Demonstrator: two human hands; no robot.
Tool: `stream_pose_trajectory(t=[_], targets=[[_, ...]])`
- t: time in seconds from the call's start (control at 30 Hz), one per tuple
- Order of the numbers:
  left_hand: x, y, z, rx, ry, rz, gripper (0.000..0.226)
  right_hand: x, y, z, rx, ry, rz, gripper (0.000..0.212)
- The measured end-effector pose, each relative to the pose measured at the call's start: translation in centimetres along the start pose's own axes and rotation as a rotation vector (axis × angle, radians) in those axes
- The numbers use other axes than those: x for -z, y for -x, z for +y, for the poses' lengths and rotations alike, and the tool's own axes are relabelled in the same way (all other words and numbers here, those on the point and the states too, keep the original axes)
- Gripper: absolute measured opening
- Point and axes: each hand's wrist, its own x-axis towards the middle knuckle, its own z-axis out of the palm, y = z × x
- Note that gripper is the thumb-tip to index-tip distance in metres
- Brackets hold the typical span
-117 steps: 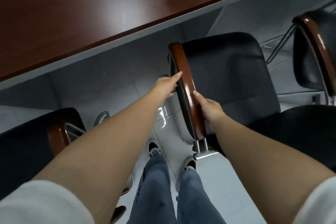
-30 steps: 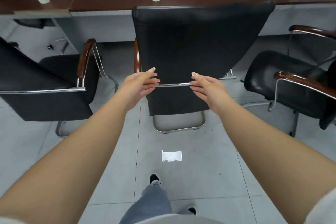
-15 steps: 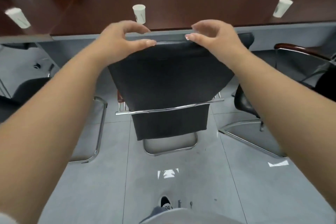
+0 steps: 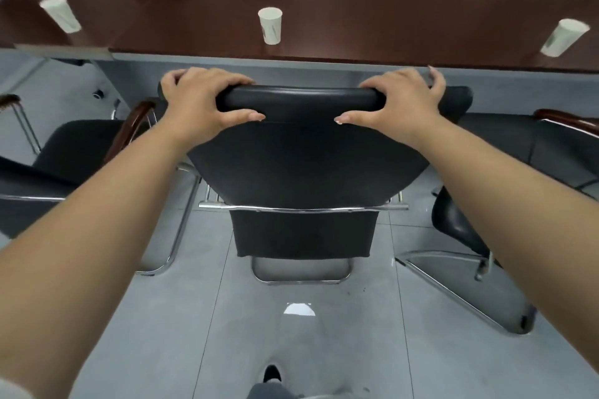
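Hands grip the padded top edge of the black leather chair back (image 4: 308, 155) at frame centre; left hand (image 4: 201, 104) and right hand (image 4: 402, 100) both curl over it, thumbs underneath. White paper cup (image 4: 270, 25) stands on the dark red-brown wooden table (image 4: 389, 26) above.

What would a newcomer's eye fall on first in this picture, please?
First come the left hand and right hand, each gripping the padded top edge of the black chair in the middle of the view. Just beyond the chair, a white paper cup stands upright on the dark wooden table.
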Motion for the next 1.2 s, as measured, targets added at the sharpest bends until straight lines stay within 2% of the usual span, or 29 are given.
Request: stream_pose_trajectory(t=[0.43, 0.67, 0.9, 1.2], targets=[[-0.6, -4.3, -1.1, 0.033, 0.054, -0.039, 0.053, 0.3, -3.9, 0.6, 0.001, -0.063, 0.029, 0.062], [0.1, -3.7, -3.6, 0.064, 0.045, -0.156, 0.054, -1.4, -3.2, -2.4, -0.026, -0.071, 0.021, 0.063], [0.3, -2.5, -3.7, 0.080, 0.025, -0.177, 0.050, -0.6, -2.0, -3.6, -0.069, -0.085, -0.112, 0.063], [1.3, 0.5, -2.1, 0.155, 0.051, -0.146, 0.056, -0.2, 0.8, -4.3, -0.091, -0.120, -0.157, 0.066]])
